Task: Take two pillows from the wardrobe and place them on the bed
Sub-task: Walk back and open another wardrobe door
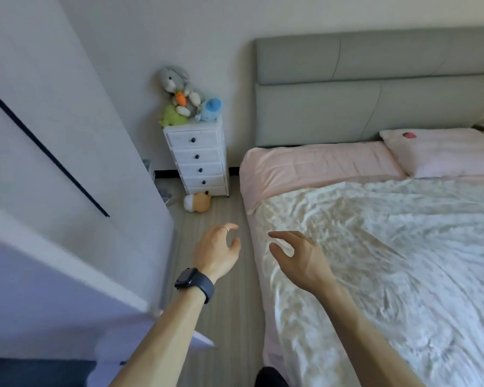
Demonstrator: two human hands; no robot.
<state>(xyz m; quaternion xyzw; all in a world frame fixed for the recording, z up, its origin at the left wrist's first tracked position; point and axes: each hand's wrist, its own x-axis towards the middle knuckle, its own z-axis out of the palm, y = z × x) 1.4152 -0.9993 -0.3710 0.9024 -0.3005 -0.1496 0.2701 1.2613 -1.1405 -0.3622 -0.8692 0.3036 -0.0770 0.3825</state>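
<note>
A pink pillow point(442, 153) with a red spot lies at the head of the bed point(313, 166), on the right side against the grey headboard. A crumpled white blanket covers most of the pink sheet. The white wardrobe point(67, 152) fills the left, with one door swung out toward me; its inside is hidden. My left hand point(217, 251), with a ring and a dark watch on the wrist, hovers over the floor strip between wardrobe and bed, fingers apart and empty. My right hand point(298, 254) floats over the blanket's near edge, also open and empty.
A narrow white drawer chest point(200, 160) stands by the headboard with several plush toys point(183, 96) on top. Another plush toy point(197, 202) lies on the floor at its foot. The floor strip point(229, 317) between wardrobe door and bed is narrow.
</note>
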